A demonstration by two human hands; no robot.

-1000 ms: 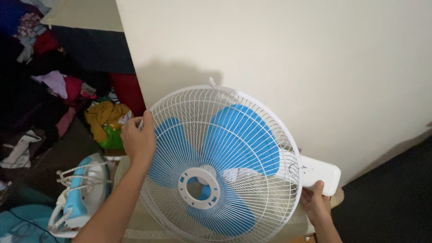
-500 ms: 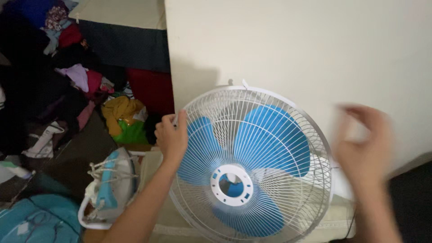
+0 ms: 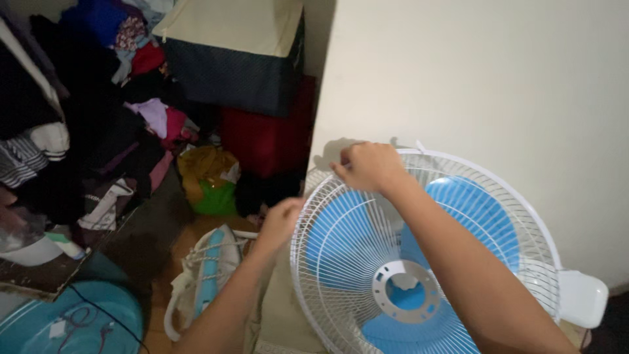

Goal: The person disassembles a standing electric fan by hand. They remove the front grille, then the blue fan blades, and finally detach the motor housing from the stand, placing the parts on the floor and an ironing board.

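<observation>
1. The room is dim and crowded, with a plain cream wall (image 3: 498, 78) rising right behind the fan and a dark floor (image 3: 141, 239) showing in patches to the fan's left.
2. Nearest, at the lower left of the fan, sits a round teal tub (image 3: 39, 328) with a thin cord trailing over it.
3. Just left of the fan lies a white and light-blue clothes iron (image 3: 203, 275) with its cord bundled on top.
4. The fan (image 3: 419, 262) itself has a white wire guard, blue blades and a white hub ring; its white body juts out at the lower right, against the wall.
5. The left hand (image 3: 283, 219) is curled on the guard's left rim, fingers closed around the wires.
6. The right hand (image 3: 370, 166) crosses over the guard and pinches its top rim, fingers shut tight on the wire.
7. Beyond the fan's left edge, a yellow cloth over a green bag (image 3: 211, 180) lies on the floor.
8. Farther left, heaped clothes (image 3: 98, 124) pile up in dark, pink and striped layers.
9. Farthest, above the fan's left side, a dark box with a cream lid (image 3: 232, 52) rests on a red case (image 3: 272, 141).
</observation>
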